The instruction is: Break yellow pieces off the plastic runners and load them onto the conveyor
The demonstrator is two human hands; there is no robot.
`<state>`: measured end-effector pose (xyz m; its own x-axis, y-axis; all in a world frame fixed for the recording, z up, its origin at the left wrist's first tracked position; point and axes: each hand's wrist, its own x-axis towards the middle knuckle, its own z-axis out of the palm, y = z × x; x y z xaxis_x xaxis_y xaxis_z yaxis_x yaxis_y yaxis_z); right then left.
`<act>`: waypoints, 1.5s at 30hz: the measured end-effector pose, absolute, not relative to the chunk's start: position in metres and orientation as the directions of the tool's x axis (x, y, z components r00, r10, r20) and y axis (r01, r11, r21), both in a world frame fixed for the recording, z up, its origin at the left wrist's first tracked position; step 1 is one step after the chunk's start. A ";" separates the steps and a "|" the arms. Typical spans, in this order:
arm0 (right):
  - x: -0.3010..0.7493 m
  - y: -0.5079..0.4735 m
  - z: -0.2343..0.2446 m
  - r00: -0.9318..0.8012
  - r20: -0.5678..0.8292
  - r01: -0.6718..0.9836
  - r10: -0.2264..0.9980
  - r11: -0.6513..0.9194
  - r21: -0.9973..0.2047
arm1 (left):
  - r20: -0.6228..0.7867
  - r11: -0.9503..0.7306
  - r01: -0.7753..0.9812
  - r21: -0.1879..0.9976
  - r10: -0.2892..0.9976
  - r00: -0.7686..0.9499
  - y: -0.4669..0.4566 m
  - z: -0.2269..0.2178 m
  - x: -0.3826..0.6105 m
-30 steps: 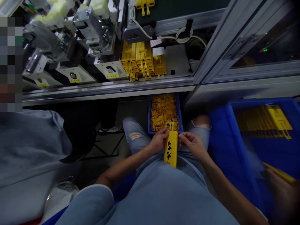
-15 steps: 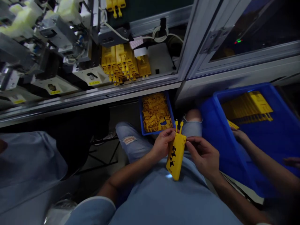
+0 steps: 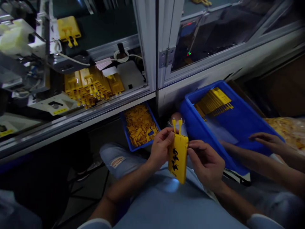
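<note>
Person's left hand (image 3: 162, 148) and right hand (image 3: 206, 165) both on a yellow moulded plastic tag (image 3: 178, 162), held up in front of the body over the lap, roughly upright, tilted slightly. Flat rectangular body, black printed marks down the face, too blurred to read. Two thin yellow prongs (image 3: 177, 125) stick up from the top end. Left hand curled closed around the upper left part, thumb on the face, prongs poking out above the fingers. Right hand partly curled, fingertips pressed on the tag's right edge, palm not on it.

Just beyond the hands, a small blue tray (image 3: 140, 145) heaped with loose yellow pieces sits by the person's ripped jeans (image 3: 116, 160), near the left hand, not touching. To the right, a large blue plastic crate (image 3: 202, 97) with a neat row of yellow strips (image 3: 213, 101) at its far end. Its near corner sits close to the right hand.

A co-worker's hand (image 3: 267, 141) lies flat and open over the crate's right rim, not touching the tag. Past it, a clear bag of yellow pieces (image 3: 286, 130). Ahead, an aluminium-framed machine (image 3: 145, 41) with glass doors, and a pile of yellow parts (image 3: 88, 87) on its deck behind the frame.
</note>
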<state>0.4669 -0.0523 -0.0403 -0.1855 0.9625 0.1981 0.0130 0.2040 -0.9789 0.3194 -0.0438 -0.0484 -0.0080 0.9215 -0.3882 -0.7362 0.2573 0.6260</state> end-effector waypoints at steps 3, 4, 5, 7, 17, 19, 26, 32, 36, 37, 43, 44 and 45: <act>0.468 -0.052 -0.038 -0.152 0.249 0.051 0.956 0.259 -0.964 | -0.396 0.267 -0.737 0.621 0.918 -0.001 -0.041 -0.046 0.323; 0.468 -0.052 -0.037 -0.134 0.266 0.071 0.955 0.277 -0.958 | -0.402 0.274 -0.734 0.621 0.916 0.002 -0.040 -0.046 0.324; 0.469 -0.052 -0.037 -0.117 0.285 0.091 0.951 0.296 -0.951 | -0.406 0.282 -0.731 0.621 0.914 0.007 -0.039 -0.046 0.325; 0.472 -0.051 -0.036 -0.106 0.320 0.134 0.941 0.333 -0.933 | -0.407 0.305 -0.728 0.614 0.913 0.040 -0.040 -0.047 0.329; 0.498 -0.060 -0.029 -0.201 0.261 0.291 0.944 0.311 -0.905 | -0.419 0.396 -0.719 0.571 0.894 0.160 -0.065 -0.062 0.361; 0.500 -0.064 -0.030 -0.196 0.230 0.232 0.953 0.273 -0.934 | -0.409 0.397 -0.673 0.624 0.900 0.152 -0.068 -0.061 0.364; 0.499 -0.070 -0.031 -0.203 0.156 0.113 0.967 0.181 -0.977 | -0.376 0.323 -0.625 0.711 0.925 0.050 -0.075 -0.055 0.369; 0.499 -0.070 -0.029 -0.228 0.132 0.111 0.965 0.160 -0.981 | -0.343 0.284 -0.573 0.769 0.939 0.004 -0.077 -0.056 0.369; 0.498 -0.070 -0.029 -0.234 0.124 0.123 0.964 0.156 -0.980 | -0.325 0.265 -0.528 0.807 0.946 -0.022 -0.078 -0.052 0.365; 0.498 -0.071 -0.029 -0.238 0.125 0.124 0.963 0.158 -0.980 | -0.320 0.259 -0.515 0.817 0.947 -0.030 -0.078 -0.051 0.364; 0.494 -0.073 -0.032 -0.234 0.154 0.091 0.960 0.179 -0.980 | -0.280 0.220 -0.433 0.874 0.957 -0.077 -0.080 -0.049 0.361; 0.493 -0.073 -0.033 -0.220 0.149 0.092 0.964 0.172 -0.981 | -0.278 0.218 -0.420 0.881 0.957 -0.086 -0.080 -0.049 0.360; 0.491 -0.072 -0.035 -0.205 0.133 0.100 0.970 0.156 -0.983 | -0.285 0.225 -0.409 0.884 0.954 -0.090 -0.079 -0.050 0.359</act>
